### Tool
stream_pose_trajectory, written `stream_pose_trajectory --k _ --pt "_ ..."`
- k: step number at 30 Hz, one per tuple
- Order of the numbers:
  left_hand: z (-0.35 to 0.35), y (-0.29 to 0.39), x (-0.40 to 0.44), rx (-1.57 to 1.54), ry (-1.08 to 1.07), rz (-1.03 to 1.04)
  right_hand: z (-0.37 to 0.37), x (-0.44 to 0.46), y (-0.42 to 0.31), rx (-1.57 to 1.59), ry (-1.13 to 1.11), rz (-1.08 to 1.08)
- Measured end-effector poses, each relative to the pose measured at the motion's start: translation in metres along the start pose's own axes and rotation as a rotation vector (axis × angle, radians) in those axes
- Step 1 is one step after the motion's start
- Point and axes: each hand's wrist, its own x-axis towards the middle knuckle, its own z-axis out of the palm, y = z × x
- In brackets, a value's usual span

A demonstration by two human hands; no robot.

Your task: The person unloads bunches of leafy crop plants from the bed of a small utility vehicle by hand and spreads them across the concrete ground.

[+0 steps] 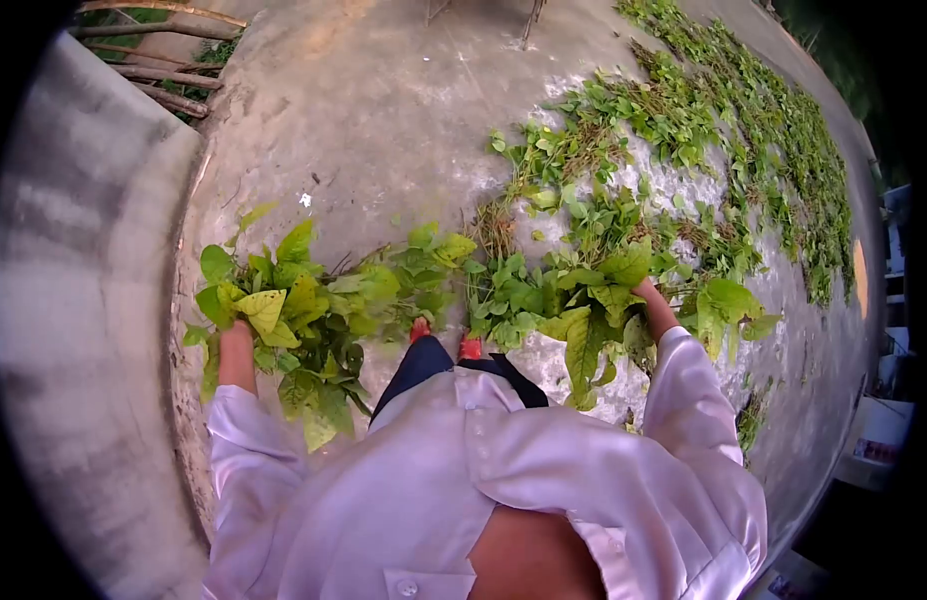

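My left hand (239,338) is closed around a bunch of leafy green plants (318,310), some leaves yellowing with dark spots. Leaves cover most of its fingers. On the other side, my right hand (647,293) grips a second leafy bunch (598,310), its broad yellow-green leaves hanging down past the wrist. The fingers there are largely hidden by foliage. Both bunches are held out in front of my body, at either side of my feet. More cut plants (508,295) lie on the ground between them.
Rows of uprooted leafy plants (673,120) spread over the concrete ground (383,130) ahead and to the right. A low concrete wall (93,250) runs along the left. Wooden poles (158,75) lie at the upper left. My red shoes (469,347) stand below.
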Motion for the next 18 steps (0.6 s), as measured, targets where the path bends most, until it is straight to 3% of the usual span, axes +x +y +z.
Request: stream_pose_trajectory --k 3,5,11,14,15,17,18 --pt "-0.020 0.005 0.023 0.012 0.087 -0.009 -0.014 0.061 0.016 -0.049 0.181 -0.257" --pt "-0.030 0.002 0.038 0.017 0.144 -0.029 -0.049 0.107 0.043 -0.152 0.314 -0.150" --pt "-0.056 -0.012 0.078 0.051 0.282 -0.120 -0.265 0.141 -0.150 -0.822 0.510 0.276" --pt "-0.023 -0.008 0.104 0.083 0.272 -0.152 -0.361 0.184 -0.262 -0.952 0.672 0.313" --pt "-0.006 -0.007 0.113 0.095 0.256 -0.161 -0.399 0.222 -0.264 -0.784 0.861 0.151" --pt "0.017 -0.006 0.126 0.112 0.224 -0.181 -0.420 0.234 -0.374 -0.126 0.789 0.043" --pt "0.032 -0.009 0.133 0.132 0.201 -0.187 -0.425 0.247 -0.385 0.474 0.751 -0.056"
